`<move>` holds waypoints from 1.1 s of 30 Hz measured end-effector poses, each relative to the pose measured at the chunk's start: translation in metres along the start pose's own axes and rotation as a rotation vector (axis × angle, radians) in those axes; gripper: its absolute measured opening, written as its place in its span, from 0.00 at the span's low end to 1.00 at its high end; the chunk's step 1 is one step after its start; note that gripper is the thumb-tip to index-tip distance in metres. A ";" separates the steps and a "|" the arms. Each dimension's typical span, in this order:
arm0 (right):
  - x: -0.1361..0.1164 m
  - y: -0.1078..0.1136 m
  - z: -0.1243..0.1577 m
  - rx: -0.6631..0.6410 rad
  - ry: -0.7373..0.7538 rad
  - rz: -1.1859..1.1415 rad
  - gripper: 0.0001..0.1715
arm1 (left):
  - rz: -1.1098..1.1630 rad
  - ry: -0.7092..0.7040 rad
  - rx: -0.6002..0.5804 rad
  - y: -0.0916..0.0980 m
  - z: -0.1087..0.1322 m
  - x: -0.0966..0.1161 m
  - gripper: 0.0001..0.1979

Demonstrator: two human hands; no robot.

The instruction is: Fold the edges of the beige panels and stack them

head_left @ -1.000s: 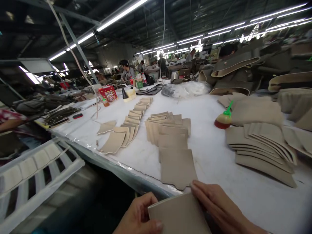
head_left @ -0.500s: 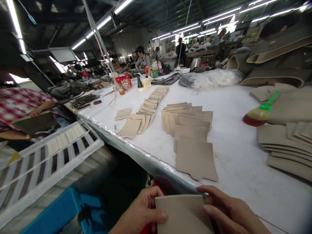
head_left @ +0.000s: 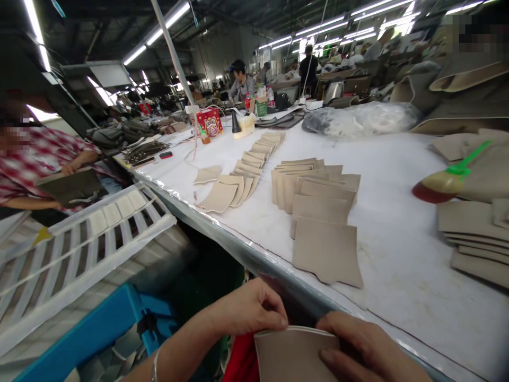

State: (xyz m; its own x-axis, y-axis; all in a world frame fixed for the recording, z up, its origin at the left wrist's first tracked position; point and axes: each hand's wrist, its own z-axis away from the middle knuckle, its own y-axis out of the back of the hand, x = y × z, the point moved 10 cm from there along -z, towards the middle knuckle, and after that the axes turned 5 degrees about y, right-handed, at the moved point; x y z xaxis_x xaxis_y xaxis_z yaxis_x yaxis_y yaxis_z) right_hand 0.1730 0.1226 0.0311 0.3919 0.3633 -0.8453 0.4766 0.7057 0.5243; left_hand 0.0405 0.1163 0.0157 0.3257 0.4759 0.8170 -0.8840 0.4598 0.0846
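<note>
A beige cut piece of material (head_left: pixel 292 354) is held between both hands at the bottom of the view, just off the near edge of the white table (head_left: pixel 397 297). My left hand (head_left: pixel 249 309) pinches its upper left corner with closed fingers. My right hand (head_left: pixel 366 349) grips its right side, thumb laid across the face. On the table just beyond lies a fanned row of similar beige pieces (head_left: pixel 318 212), the nearest one close to the table's edge. A second row of curved pieces (head_left: pixel 242 178) stretches away to the left of it.
A glue bottle with a green nozzle (head_left: pixel 445 183) lies at the right, beside stacked beige pieces (head_left: pixel 473 239). A white slatted rack (head_left: pixel 79 239) and a blue crate (head_left: pixel 99 334) stand at the lower left. A person in a checked shirt (head_left: pixel 43 159) sits at far left; others work at the back.
The view has swung left and down. Both hands with the beige piece have drawn back off the table's edge, and the left hand now pinches the corner instead of holding the side.
</note>
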 end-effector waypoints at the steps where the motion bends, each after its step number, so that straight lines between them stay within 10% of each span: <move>1: -0.007 0.003 -0.001 0.040 0.079 0.071 0.10 | 0.006 0.003 -0.013 0.000 -0.002 -0.001 0.07; 7: -0.054 0.000 -0.004 0.214 0.463 0.415 0.06 | 0.118 0.040 -0.015 -0.003 -0.006 -0.011 0.09; 23: -0.064 -0.006 -0.007 0.356 0.533 0.504 0.23 | 0.092 0.030 0.100 -0.006 -0.005 -0.013 0.08; 33: -0.055 -0.017 -0.012 0.270 0.579 0.475 0.16 | -0.055 0.031 0.134 -0.012 -0.006 -0.028 0.10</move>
State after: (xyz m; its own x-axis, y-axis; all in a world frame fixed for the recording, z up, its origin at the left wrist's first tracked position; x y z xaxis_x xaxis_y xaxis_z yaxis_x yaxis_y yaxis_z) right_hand 0.1336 0.0981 0.0674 0.1654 0.8988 -0.4059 0.5645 0.2512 0.7863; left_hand 0.0445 0.1019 -0.0117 0.3828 0.4764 0.7915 -0.9008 0.3826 0.2054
